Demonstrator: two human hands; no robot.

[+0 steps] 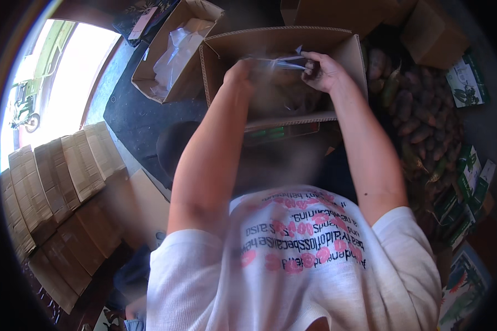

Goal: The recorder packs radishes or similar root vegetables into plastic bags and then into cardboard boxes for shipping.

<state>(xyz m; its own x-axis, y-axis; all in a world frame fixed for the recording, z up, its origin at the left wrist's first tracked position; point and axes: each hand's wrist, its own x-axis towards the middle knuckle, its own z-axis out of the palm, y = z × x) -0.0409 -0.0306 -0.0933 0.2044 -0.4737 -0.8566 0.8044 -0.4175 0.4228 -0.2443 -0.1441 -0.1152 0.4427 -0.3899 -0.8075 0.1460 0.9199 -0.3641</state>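
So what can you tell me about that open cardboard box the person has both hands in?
The open cardboard box is plain brown corrugated board with its flaps open, showing the wavy core along the cut edges. It sits in front of the person, beside a second open box holding clear plastic. The left hand and right hand reach over its open top, stretching a thin clear plastic bag between them. What lies inside is too dim to make out.

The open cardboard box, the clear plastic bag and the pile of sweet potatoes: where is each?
open cardboard box [218, 71]: head view, on its left wall.
clear plastic bag [279, 62]: head view, on the stretched film between the hands.
pile of sweet potatoes [425, 118]: head view, on a tuber mid-pile.
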